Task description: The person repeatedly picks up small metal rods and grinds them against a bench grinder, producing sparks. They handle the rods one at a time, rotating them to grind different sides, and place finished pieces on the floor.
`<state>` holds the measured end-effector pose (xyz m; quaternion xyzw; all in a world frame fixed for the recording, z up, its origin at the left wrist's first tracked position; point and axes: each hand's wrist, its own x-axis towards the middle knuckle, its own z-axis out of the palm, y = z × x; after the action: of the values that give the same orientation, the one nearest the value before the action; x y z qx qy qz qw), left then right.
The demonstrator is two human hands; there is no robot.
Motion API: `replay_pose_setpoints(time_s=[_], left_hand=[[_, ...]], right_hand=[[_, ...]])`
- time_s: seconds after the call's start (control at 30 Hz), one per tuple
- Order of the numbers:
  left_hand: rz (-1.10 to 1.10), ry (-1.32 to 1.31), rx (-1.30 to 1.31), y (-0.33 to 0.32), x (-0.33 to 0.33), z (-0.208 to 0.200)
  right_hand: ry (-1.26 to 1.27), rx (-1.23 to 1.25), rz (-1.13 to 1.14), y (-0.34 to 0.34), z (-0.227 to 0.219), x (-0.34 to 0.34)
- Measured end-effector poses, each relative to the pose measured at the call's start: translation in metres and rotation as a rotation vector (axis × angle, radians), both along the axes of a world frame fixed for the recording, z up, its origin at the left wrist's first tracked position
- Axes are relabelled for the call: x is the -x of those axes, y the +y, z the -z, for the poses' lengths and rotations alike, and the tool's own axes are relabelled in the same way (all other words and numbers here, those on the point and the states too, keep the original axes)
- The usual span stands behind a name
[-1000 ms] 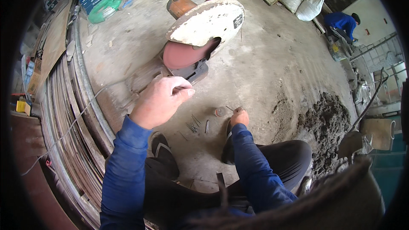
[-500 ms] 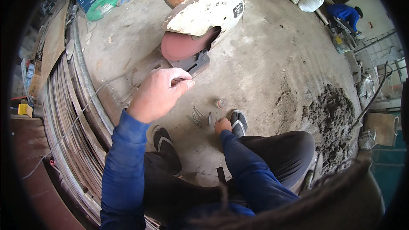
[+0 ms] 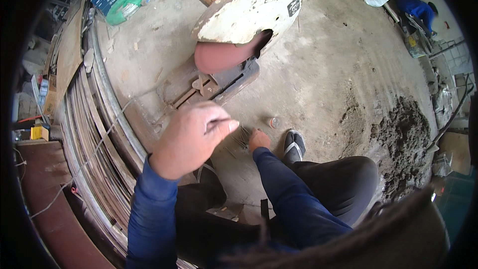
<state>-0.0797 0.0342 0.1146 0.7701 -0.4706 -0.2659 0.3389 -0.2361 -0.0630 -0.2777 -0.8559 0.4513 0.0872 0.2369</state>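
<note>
Left hand [image 3: 191, 137]: raised above the floor, fingers curled inward, thumb and forefinger pressed together at the tips on a thin grey metal rod [image 3: 225, 119]. Only a short stretch of the rod shows at the fingertips; its full length cannot be made out. The forearm is in a blue long sleeve [image 3: 149, 209].

Right hand [image 3: 259, 139]: lowered to the grey concrete floor [image 3: 323, 69], fingers bent down onto a small loose pile of short thin metal wire pieces [image 3: 240, 139] lying on the floor between the two hands. Whether the fingers are closed on any piece cannot be told; the fingertips are hidden behind the knuckles.

Just right of the right hand, a small round grey and red cap-like object [image 3: 273, 122] lies on the floor, apart from the pile. Beside it is the person's right foot in a grey and black sandal [image 3: 294, 145]; the knees in dark trousers [image 3: 338, 189] are bent in a squat.

Directly beyond the hands stands a chop saw with a worn white blade guard and a reddish-brown abrasive disc [image 3: 239, 25], on a rusty steel base with a vise [image 3: 199, 87].

To the left, a long bundle of rusty steel bars and strips [image 3: 94, 134] runs along the floor. A heap of dark wet mortar [image 3: 403, 139] lies to the right. At far upper right, another person in blue clothing [image 3: 418, 10] bends over.
</note>
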Motion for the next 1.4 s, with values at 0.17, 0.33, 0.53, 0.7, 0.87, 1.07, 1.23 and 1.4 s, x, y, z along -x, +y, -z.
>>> replay_pose_setpoints(time_s=[0.17, 0.33, 0.53, 0.7, 0.87, 1.07, 1.23, 1.4], left_hand=[[0.033, 0.028, -0.130, 0.005, -0.004, -0.002], [0.131, -0.092, -0.173, 0.004, -0.003, 0.012], [0.133, -0.115, -0.188, 0.004, 0.004, 0.030], [0.188, -0.142, -0.190, 0.003, 0.008, 0.027], [0.181, -0.142, -0.259, -0.006, 0.009, 0.031], [0.068, -0.309, -0.249, 0.001, -0.012, 0.064], [0.043, -0.611, -0.178, 0.012, -0.021, 0.080], [0.007, -0.283, -0.428, 0.006, -0.021, 0.074]], right_hand=[[0.032, 0.006, -0.061, -0.005, 0.007, -0.009], [0.100, -0.070, -0.066, -0.009, 0.003, -0.010], [0.088, -0.099, -0.078, -0.004, 0.000, 0.001], [0.122, -0.056, -0.050, -0.006, 0.008, -0.004], [0.081, -0.122, -0.026, -0.006, 0.000, -0.012], [-0.471, -0.419, 0.001, 0.012, -0.084, -0.046], [-0.975, -0.827, -0.013, -0.011, -0.172, -0.050], [-1.188, -1.141, 0.065, -0.030, -0.217, -0.040]])
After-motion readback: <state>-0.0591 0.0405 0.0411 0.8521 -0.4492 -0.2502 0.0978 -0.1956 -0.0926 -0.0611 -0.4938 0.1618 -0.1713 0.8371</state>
